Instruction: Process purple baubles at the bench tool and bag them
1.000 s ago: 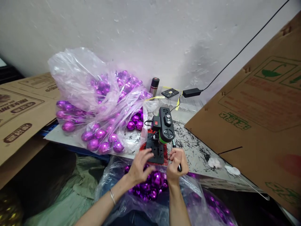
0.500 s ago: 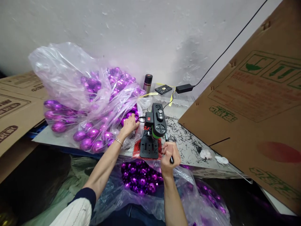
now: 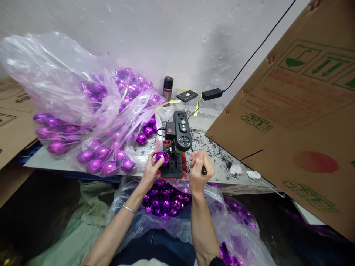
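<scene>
Since the earlier frame, the left hand (image 3: 151,169) has moved from the loose balls beside the machine (image 3: 182,129) to its black base plate (image 3: 174,171), bringing a purple ball (image 3: 162,159). The ball sits over the plate's left edge, pinched between thumb and fingers. The right hand (image 3: 199,169) is fisted around the black lever handle (image 3: 204,170). The plate's near edge lies close to the counter (image 3: 217,162) edge; more balls (image 3: 166,203) fill a plastic bag just below. Bagged balls (image 3: 102,152) crowd the left; rightward, a shred-strewn strip separates fist from carton (image 3: 277,136).
</scene>
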Demonstrator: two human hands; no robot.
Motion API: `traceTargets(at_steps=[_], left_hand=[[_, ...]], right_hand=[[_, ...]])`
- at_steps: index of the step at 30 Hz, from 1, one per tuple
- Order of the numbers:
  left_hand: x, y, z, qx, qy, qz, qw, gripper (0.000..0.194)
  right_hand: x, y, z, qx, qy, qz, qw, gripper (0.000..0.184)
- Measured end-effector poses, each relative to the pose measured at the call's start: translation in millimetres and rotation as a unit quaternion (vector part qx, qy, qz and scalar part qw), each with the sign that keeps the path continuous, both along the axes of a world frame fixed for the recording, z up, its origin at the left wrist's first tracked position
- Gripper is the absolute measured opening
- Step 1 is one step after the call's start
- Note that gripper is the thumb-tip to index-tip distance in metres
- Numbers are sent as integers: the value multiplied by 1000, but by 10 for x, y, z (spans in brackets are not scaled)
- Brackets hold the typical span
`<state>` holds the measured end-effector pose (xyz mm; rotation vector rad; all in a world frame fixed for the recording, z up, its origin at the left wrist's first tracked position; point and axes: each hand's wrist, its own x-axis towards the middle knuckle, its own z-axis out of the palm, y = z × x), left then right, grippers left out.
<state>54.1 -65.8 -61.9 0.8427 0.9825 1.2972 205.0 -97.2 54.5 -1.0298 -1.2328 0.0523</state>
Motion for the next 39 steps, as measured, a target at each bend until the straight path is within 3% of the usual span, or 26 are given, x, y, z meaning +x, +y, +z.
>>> traceTargets(at_steps=[3,6,11,23,30,33,39], left_hand=[[183,-11,-256,71,121,31,990,61],[272,12,-435,130,251,46,958,61],[308,41,-510,199,357,47,911,59],[310,116,-449,246,429,2,869,57],[272,77,-489,253,408,-7,877,60],[274,79,-515,250,404,-3,880,60],[283,81,-540,260,397,4,880,60]], right_hand=[[11,-24,-19,3,-11,9,1000,45],[17,-43,-42,0,-23,4,1000,45],[26,-58,-83,-5,-28,-2,1000,44],[11,-68,-153,0,-20,-15,1000,42],[36,-104,-206,-3,-27,-7,1000,39],[19,-125,-316,-8,-28,-21,999,38],[-24,-78,-713,45,-30,-31,998,38]])
